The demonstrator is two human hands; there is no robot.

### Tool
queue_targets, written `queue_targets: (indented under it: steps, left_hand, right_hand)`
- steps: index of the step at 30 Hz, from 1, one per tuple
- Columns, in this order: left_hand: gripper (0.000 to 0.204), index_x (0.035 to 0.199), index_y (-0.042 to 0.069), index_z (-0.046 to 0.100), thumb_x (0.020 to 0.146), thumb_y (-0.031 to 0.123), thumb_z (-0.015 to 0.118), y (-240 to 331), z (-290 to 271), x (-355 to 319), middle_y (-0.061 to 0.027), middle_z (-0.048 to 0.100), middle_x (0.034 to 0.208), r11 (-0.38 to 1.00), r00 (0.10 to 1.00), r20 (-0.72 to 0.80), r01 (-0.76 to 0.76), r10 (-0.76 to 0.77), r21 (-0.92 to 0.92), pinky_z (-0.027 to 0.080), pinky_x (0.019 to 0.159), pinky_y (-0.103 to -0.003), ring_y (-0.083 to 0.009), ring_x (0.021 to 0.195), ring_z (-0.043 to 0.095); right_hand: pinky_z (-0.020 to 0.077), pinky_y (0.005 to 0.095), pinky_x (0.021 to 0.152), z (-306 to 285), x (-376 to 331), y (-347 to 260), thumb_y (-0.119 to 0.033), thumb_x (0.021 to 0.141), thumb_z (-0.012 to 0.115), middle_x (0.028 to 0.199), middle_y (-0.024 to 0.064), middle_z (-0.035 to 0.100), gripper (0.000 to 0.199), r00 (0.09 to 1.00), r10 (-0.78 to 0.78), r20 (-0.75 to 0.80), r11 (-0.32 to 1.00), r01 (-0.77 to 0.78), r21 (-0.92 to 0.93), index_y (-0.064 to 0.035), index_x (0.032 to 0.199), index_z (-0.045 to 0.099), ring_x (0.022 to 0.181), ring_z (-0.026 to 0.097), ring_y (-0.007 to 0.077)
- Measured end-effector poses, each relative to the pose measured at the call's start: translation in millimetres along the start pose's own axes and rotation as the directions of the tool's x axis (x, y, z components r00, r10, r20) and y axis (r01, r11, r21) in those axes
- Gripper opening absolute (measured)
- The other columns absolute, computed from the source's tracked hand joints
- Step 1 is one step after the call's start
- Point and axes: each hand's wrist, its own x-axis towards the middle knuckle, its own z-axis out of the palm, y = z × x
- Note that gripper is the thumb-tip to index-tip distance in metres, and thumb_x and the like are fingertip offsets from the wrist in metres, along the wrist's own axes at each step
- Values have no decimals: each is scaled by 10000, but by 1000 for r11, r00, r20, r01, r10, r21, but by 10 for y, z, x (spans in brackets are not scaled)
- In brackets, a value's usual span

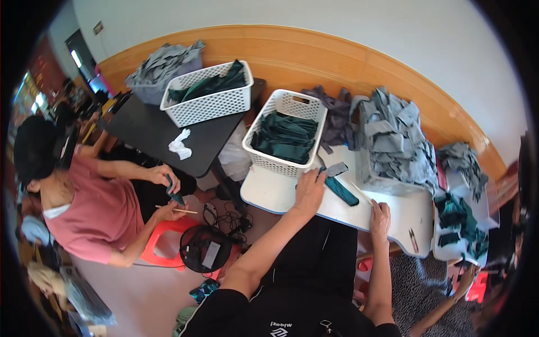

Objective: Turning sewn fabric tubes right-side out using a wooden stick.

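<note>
My left hand lies flat on the white table, its fingers beside a dark green fabric strip with a grey piece at its far end. My right hand rests near the table's front edge, fingers curled around the end of a thin stick that reaches toward the strip. Just behind my left hand stands a white basket filled with dark green fabric pieces.
A heap of grey fabric pieces fills the table's right side. Small snips lie at the front right. A co-worker in a pink shirt sits at left, holding green fabric and a stick. A black table carries another basket.
</note>
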Motion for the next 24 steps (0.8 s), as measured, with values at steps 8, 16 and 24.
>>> queue_targets:
  steps: [8,16,24]
  left_hand:
    - [370,1143,8,604,790,71,695,-42,-578,-898,-161,551,1245,908,986,-142,16,-83,-419,450,962,-386,-321,1151,536]
    - [127,994,-4,548,869,-8,532,-1393,-1991,-1559,-115,530,946,837,536,-667,480,-517,-263,434,763,-326,-237,844,528]
    - [310,1192,24,452,944,173,562,-2756,-2166,-1573,-49,557,976,467,538,-125,566,-833,-679,438,577,-190,-95,781,561]
  right_hand:
    - [413,415,839,21,-10,56,-108,835,614,985,107,559,298,1000,13,-2,999,-13,-51,-88,1130,645,947,544,275]
    - [399,415,828,-92,-100,-50,-74,830,627,1064,100,553,332,966,-32,-258,999,26,-28,-102,1161,631,906,517,272]
    - [419,383,769,-224,-143,-740,37,793,607,1001,136,547,321,947,-154,-284,934,233,270,-44,1101,640,880,519,276]
